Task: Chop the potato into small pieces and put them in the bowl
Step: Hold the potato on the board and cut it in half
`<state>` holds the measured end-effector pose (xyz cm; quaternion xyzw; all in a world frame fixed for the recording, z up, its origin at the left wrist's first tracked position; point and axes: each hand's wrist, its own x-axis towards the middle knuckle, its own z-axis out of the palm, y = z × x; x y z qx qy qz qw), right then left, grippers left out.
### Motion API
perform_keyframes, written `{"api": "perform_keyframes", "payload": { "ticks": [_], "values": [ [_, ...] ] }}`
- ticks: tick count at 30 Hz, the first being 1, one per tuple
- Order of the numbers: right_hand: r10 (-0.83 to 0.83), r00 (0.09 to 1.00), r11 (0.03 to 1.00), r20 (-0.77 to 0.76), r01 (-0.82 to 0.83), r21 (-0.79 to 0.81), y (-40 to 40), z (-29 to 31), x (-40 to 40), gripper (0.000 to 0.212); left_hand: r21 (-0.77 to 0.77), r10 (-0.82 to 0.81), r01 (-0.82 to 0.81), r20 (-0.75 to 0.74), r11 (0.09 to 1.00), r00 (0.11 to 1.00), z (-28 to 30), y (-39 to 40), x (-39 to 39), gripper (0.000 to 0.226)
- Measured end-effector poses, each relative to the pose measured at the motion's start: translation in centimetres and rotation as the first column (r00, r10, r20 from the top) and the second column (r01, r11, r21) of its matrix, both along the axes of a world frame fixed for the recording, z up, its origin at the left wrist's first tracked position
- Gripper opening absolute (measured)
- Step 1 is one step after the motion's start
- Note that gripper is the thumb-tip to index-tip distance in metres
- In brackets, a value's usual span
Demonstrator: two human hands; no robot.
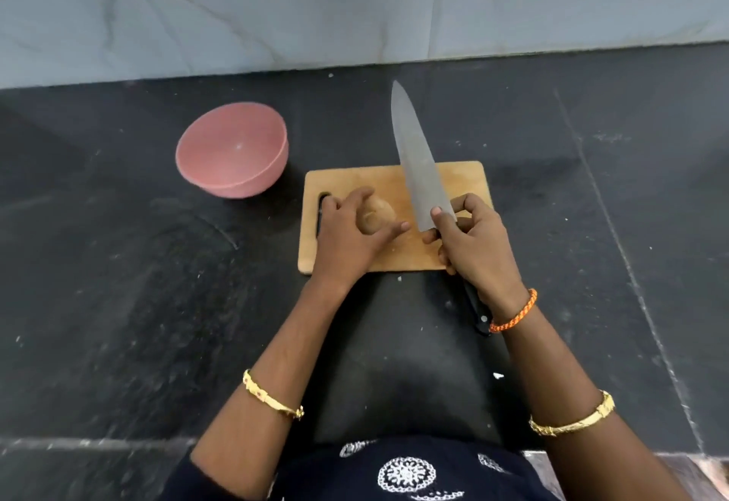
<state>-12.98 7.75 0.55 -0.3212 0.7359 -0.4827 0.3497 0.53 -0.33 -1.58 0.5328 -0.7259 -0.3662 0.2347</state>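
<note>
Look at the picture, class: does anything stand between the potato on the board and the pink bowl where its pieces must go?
Only the left hand itself, cupped over the potato on the bowl's side. Beyond it, the cutting board and dark counter lie bare up to the bowl. The knife, in the right hand, is on the far side.

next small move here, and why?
Probably bring the knife down across the potato for a first cut. The potato looks whole on the cutting board, the left hand holds it, the right hand grips the knife with its blade raised, and the bowl is empty.
</note>
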Motion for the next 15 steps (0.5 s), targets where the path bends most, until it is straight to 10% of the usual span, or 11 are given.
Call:
{"api": "perform_keyframes", "payload": {
  "ticks": [15],
  "values": [
    [0.232, 0.929, 0.972, -0.289, -0.235, 0.026, 3.7, -0.9, 2.4, 0.004, 0.092, -0.103, 0.114, -0.112, 0.989, 0.988, -0.3, -1.4, 1.0, 0.081]
  ]
}}
